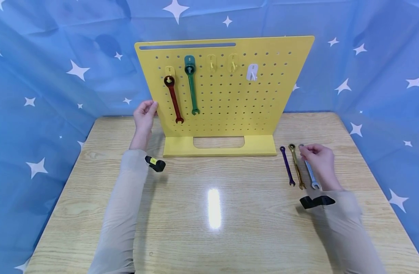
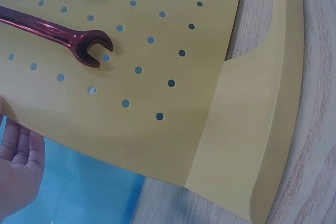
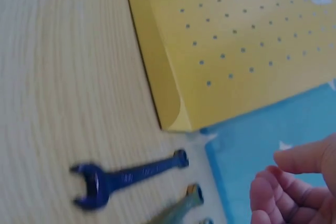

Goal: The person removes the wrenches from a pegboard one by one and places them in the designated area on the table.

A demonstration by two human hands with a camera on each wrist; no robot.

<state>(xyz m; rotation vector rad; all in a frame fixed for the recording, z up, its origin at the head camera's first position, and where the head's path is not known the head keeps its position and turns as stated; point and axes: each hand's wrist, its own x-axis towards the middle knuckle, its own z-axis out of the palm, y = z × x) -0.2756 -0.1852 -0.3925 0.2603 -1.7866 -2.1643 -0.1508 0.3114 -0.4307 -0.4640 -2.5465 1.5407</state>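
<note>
Right hand: thumb apart from loosely curled fingers, nothing gripped, just over light blue wrench, partly hiding it from the head camera. Gold wrench, then purple wrench, alongside leftward. Beyond, yellow pegboard, left edge pinched by left hand; red wrench hanging.

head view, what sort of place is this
Probably a staged tabletop setup indoors: a star-printed blue cloth hangs behind a wood-grain table bearing a yellow pegboard with a red wrench and a green wrench hung on it.
</note>
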